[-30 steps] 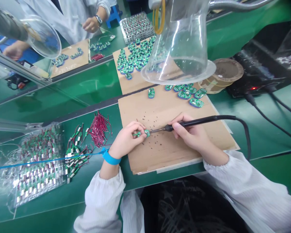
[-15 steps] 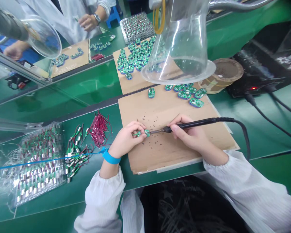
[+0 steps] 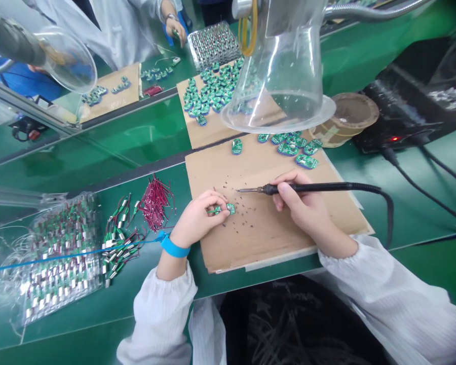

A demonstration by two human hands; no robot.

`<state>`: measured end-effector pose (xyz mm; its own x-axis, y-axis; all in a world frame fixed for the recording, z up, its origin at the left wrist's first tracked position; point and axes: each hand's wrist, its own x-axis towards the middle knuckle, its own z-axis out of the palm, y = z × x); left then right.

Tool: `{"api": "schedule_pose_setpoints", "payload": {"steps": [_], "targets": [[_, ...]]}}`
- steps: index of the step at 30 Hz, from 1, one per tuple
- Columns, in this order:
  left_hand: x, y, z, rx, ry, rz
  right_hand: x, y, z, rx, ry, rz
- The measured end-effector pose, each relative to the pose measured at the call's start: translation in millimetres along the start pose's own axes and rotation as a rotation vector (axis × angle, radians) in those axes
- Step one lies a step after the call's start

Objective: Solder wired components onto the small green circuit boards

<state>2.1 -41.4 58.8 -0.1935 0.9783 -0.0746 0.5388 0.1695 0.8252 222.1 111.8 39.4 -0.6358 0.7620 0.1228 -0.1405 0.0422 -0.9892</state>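
My left hand, with a blue strap round its wrist, pinches a small green circuit board low over the brown cardboard sheet. The fingers partly cover the board. My right hand is closed round the black handle of a soldering iron. The iron's thin metal tip points left and stands a little above and apart from the board. Dark specks lie scattered on the cardboard between the hands.
Several green boards lie at the cardboard's far edge, below a clear funnel hood. A round tub and a black box with a red light stand right. Red wires and a part-filled tray lie left. A co-worker's hand is beyond.
My right hand has lifted the soldering iron up and away, so its tip has left the board. My left hand has stayed put. Across the bench, the co-worker's hand has moved right, towards a tray.
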Motion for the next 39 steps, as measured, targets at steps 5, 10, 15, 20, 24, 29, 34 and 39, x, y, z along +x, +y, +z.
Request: {"api": "schedule_pose_setpoints", "payload": {"steps": [5,10,15,20,24,29,34,39], "targets": [[0,1,0.2,0.01,-0.002,-0.005,0,-1,-1,-0.049,0.011,-0.024],[0,1,-3.8,0.008,-0.011,-0.017,1,-3,0,-0.156,0.031,-0.038],[-8,9,-9.7,0.006,-0.197,-0.043,5,4,1,-0.09,0.022,-0.086],[-20,30,-26.1,0.017,-0.485,-0.012,7,10,1,-0.04,-0.004,-0.093],[-25,19,-84.8,0.168,-0.181,-0.128,7,11,2,0.005,-0.006,-0.083],[-7,-24,-135.3,0.632,0.529,-0.165,7,12,1,0.024,-0.009,-0.042],[51,-20,-68.7,0.57,0.286,0.04,8,14,1,0.019,0.023,-0.053],[111,6,2.2,0.552,0.209,0.101,9,16,2,0.031,0.125,-0.094]]}}
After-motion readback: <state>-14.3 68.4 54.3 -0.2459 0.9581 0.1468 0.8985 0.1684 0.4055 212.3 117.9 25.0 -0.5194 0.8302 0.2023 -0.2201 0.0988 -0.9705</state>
